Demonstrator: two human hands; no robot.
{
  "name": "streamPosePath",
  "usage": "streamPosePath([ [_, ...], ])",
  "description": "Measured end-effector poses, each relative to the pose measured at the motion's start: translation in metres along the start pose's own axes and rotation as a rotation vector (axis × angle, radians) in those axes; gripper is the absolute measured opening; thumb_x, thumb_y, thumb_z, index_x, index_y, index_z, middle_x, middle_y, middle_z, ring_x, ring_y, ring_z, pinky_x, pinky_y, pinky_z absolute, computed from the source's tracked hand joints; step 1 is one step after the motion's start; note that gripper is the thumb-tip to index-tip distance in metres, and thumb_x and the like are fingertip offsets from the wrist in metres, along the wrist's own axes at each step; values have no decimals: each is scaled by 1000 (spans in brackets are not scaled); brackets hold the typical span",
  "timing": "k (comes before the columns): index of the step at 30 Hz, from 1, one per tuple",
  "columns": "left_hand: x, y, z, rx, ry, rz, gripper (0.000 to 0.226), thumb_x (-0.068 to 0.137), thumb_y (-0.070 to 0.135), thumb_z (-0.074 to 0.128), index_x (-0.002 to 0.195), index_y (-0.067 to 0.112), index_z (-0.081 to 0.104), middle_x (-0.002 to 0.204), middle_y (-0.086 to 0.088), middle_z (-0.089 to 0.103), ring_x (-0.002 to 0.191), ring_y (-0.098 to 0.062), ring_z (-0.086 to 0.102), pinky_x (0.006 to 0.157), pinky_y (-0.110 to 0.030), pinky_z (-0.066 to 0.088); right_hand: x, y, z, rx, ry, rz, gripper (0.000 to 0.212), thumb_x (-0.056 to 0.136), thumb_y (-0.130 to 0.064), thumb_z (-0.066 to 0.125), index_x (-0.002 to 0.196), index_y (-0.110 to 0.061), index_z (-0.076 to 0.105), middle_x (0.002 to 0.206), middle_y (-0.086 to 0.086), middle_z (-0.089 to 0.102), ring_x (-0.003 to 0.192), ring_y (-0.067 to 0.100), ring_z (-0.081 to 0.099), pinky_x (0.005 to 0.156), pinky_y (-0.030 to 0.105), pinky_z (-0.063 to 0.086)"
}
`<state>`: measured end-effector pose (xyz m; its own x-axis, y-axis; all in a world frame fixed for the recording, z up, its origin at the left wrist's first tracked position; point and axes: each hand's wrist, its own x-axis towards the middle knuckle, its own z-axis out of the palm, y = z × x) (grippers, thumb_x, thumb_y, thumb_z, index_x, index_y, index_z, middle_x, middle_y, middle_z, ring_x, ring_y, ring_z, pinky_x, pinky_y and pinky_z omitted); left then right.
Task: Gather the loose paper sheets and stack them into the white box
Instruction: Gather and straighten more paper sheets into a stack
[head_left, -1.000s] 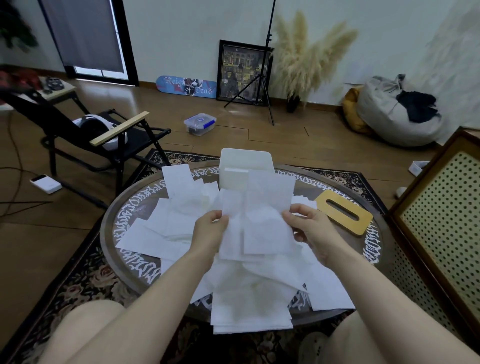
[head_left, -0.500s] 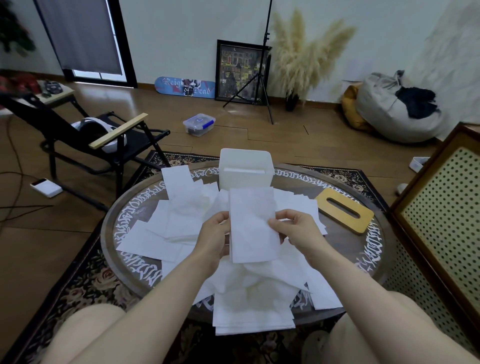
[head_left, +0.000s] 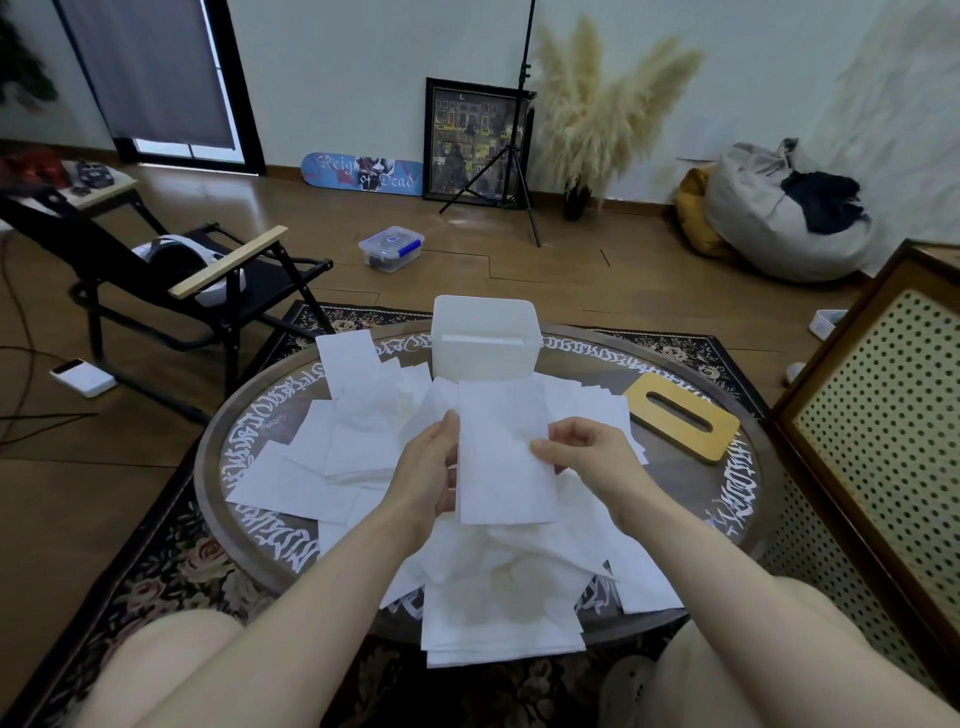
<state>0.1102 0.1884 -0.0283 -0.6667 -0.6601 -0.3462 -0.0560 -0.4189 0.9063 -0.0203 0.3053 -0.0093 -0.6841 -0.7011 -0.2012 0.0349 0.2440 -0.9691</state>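
Paper sheets lie loose over the round bench, heaped from its left side across the middle and spilling over the near edge, where a thick pile overhangs. One upright sheet is held above the middle of the bench between both hands — the left hand grips its left edge with fingers behind and thumb in front, and the right hand pinches its right edge, thumb lying across the face of the sheet. Beyond the held sheet, at the far edge of the bench, stands the white box, open at the top; how much it holds cannot be told. A yellow slotted lid lies flat near the bench's right edge — just beside the outermost sheets
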Motion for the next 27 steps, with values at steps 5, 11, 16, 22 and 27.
streamPosePath([
  [5,-2,-4,-2,146,-25,69,25,91,16,63,115,17,59,99,-2,73,77,-15,69,53,-23,49,3,4,1,-10,17,-22,7,81,0,71,83,-3,65,72,5,65,51,4,56,54,12,45],
  [11,-2,-2,-7,142,47,131,23,89,1,61,104,18,61,86,3,70,69,-9,67,52,-20,48,8,6,0,-78,38,-39,9,79,1,72,82,-6,67,71,5,66,55,10,53,56,11,46],
  [16,5,4,-23,147,190,159,22,89,1,59,107,13,63,100,-7,69,82,-20,64,60,-28,46,14,9,-15,-142,117,-67,9,81,1,69,86,-6,68,74,7,64,60,12,52,60,17,45],
  [22,7,7,-40,115,273,168,18,89,0,57,98,13,63,93,-5,66,85,-25,60,63,-29,46,24,25,-23,-422,124,-95,16,79,-10,71,92,-18,66,81,-2,61,71,12,53,64,26,42],
  [27,8,7,-43,104,276,161,17,88,1,57,90,15,65,93,-6,66,81,-25,60,63,-30,46,26,36,-20,-757,-27,-78,22,76,-19,74,91,-29,61,92,-5,62,93,16,54,87,39,46],
])
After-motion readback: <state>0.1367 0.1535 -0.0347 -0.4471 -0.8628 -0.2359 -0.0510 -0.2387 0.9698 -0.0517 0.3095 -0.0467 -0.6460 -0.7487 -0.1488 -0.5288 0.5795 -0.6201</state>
